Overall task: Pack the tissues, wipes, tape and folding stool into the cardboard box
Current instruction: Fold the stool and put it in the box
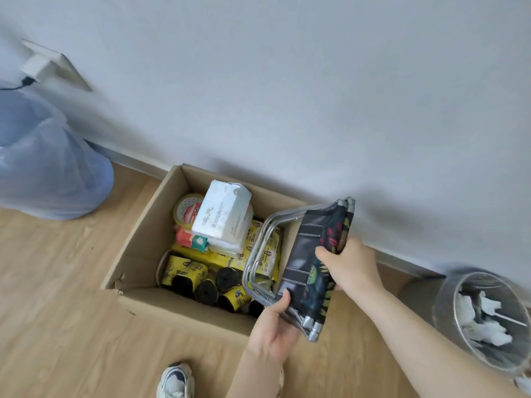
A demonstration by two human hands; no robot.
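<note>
A cardboard box [149, 245] is sitting open on the wood floor against the wall, already taking most of the load, as a person is lowering a folding stool [310, 262] over its right side. The stool, collapsed flat with its metal legs pointing into the box, is being held on edge, apparently so it can slide down the narrow gap along the box's right wall. The right hand [350, 265] is clamping the dark patterned seat fabric at the stool's upper edge, while the left hand [275, 328] is gripping its lower end near the box's front rim, steadying the frame. Inside the box, a white tissue pack [224, 214] is lying on top toward the back, over yellow packets and dark rolls. A tape roll [186, 209] is standing behind it at the box's back left, and a small orange-and-green packet [192, 239], possibly wipes, is tucked just below.
</note>
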